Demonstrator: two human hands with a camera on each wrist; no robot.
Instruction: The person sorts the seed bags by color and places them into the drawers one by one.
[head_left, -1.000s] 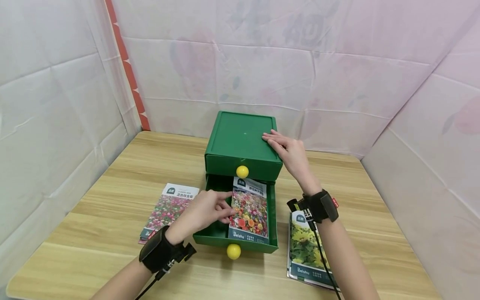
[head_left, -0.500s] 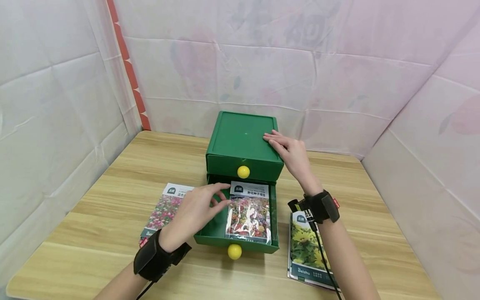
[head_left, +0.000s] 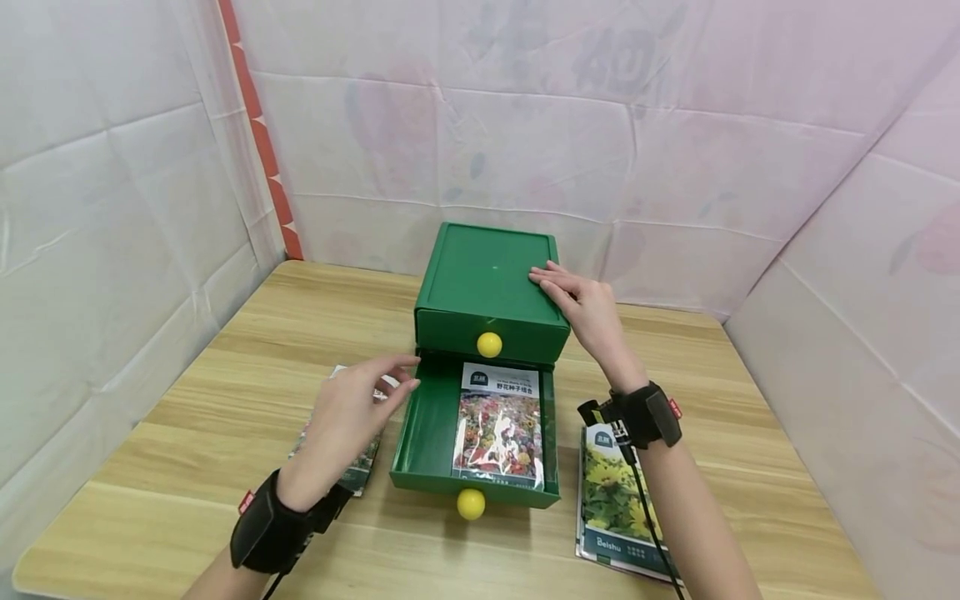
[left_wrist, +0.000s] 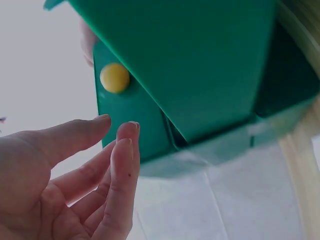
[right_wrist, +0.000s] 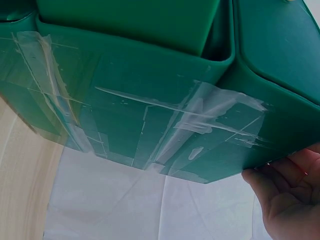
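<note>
Seed packet [head_left: 498, 433] lay flat in the open bottom drawer [head_left: 429, 433] of the green box [head_left: 480, 279]. Probably light, thin, slick, bendy; best pinched at an edge. Left hand [head_left: 352, 421] hovered released beside the drawer, fingers loose. Right hand [head_left: 581, 308] rested flat on the box top.

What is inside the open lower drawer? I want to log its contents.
The lower drawer holds one flower seed packet, lying flat along its right side. Its back end sits under the upper drawer, so anything there is hidden.
</note>
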